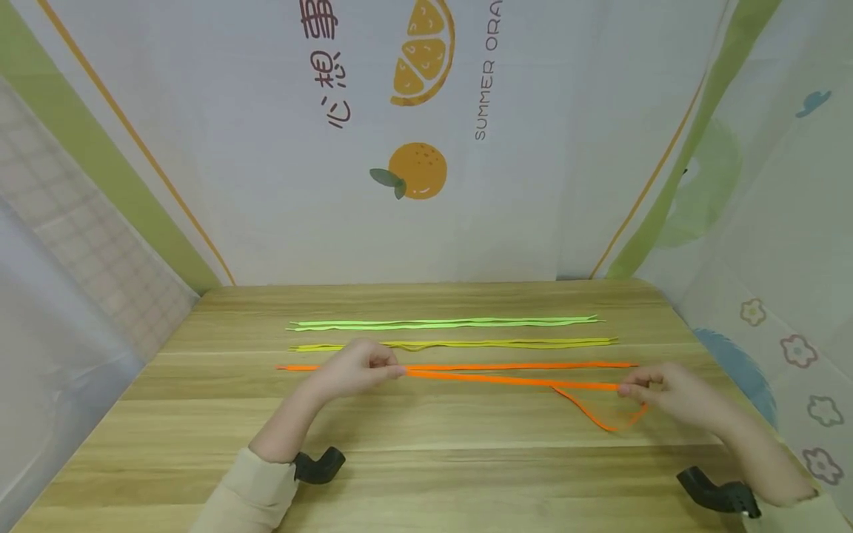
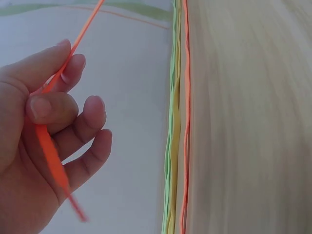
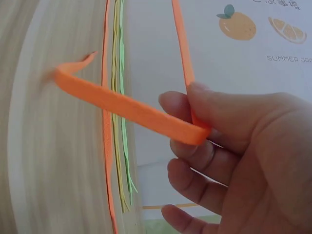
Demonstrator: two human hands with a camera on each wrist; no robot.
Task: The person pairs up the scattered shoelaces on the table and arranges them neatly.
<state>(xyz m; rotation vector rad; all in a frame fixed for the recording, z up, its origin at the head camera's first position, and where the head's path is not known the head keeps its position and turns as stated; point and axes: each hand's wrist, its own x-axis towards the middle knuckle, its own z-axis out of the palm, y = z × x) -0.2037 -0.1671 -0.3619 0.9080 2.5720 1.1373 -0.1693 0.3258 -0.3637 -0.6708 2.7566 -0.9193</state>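
Observation:
An orange shoelace [image 1: 506, 380] is stretched between my two hands above the wooden table. Near one end my left hand [image 1: 353, 366] pinches it, and in the left wrist view a short tail with a thin tip [image 2: 78, 210] pokes out below the thumb. My right hand [image 1: 680, 396] pinches the lace between thumb and fingers at the other side. From there a loose orange length [image 3: 126, 108] loops down and curls back toward the left. Just behind the held lace, another orange shoelace [image 1: 520, 366] lies straight across the table, partly hidden by my left hand.
Beyond the orange lace lie yellow shoelaces [image 1: 566, 342], then bright green shoelaces [image 1: 453, 323], all running side to side. The wooden table [image 1: 426, 474] ends at a white printed cloth [image 1: 280, 207]. Each wrist wears a black curved mount [image 1: 320, 466].

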